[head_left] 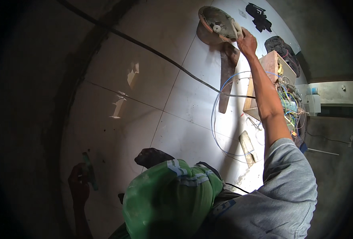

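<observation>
My right hand (247,41) is stretched far forward, its fingers closed on a pale object (237,28) against the rim of a round, grimy bucket (205,32), which has a small white disc inside. A brown board, perhaps wooden (227,83), lies on the tiles below the bucket. At the lower left, in shadow, my left hand (78,177) grips a flat, narrow green object (90,171). A green garment with reflective stripes (164,199) fills the lower middle, beside my grey shirt.
A wooden box (260,71) packed with tangled wires and tools stands at the right, near a dark bag (282,47). A black cable (152,51) crosses the tiled floor (176,131). Blue wire loops, a dirty block (247,143) and black items (258,16) lie about.
</observation>
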`<action>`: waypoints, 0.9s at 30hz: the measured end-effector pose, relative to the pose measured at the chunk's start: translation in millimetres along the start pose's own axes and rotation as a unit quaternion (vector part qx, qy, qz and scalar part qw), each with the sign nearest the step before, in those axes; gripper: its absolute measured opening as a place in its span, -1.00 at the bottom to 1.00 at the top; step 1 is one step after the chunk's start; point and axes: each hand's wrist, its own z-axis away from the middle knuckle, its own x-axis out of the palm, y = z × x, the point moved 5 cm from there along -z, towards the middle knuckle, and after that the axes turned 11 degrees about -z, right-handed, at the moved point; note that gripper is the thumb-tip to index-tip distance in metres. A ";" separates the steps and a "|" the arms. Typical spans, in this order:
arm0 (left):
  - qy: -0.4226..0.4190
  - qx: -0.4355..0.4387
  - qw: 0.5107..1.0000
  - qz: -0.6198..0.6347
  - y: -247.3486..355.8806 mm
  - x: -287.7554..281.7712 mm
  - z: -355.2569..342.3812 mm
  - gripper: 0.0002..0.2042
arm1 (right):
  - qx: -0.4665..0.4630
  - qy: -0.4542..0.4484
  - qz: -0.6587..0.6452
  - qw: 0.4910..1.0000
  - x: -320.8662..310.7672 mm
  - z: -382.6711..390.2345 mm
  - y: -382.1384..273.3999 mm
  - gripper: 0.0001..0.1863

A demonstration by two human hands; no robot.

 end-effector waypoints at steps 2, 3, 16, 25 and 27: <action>-0.023 -0.023 0.999 0.020 -0.1 4.5 -9.2 -0.76 | -0.052 0.059 -0.027 0.997 -5.7 -7.3 1.1 -0.57; -0.036 -0.040 0.998 0.032 -1.1 7.2 -14.9 -0.76 | -0.012 0.034 -0.038 0.999 -1.6 -10.7 8.5 -0.57; -0.007 -0.013 1.000 0.010 -10.0 8.1 -33.1 -0.75 | 0.149 -0.041 -0.088 0.984 11.1 -35.4 47.8 -0.57; -0.012 -0.041 0.999 0.024 -24.2 12.5 -29.0 -0.74 | 0.066 -0.054 0.084 0.993 6.7 -17.9 15.2 -0.56; -0.002 -0.020 1.000 -0.005 -21.0 11.3 -31.6 -0.74 | 0.054 -0.068 0.102 0.991 7.9 -10.6 8.0 -0.53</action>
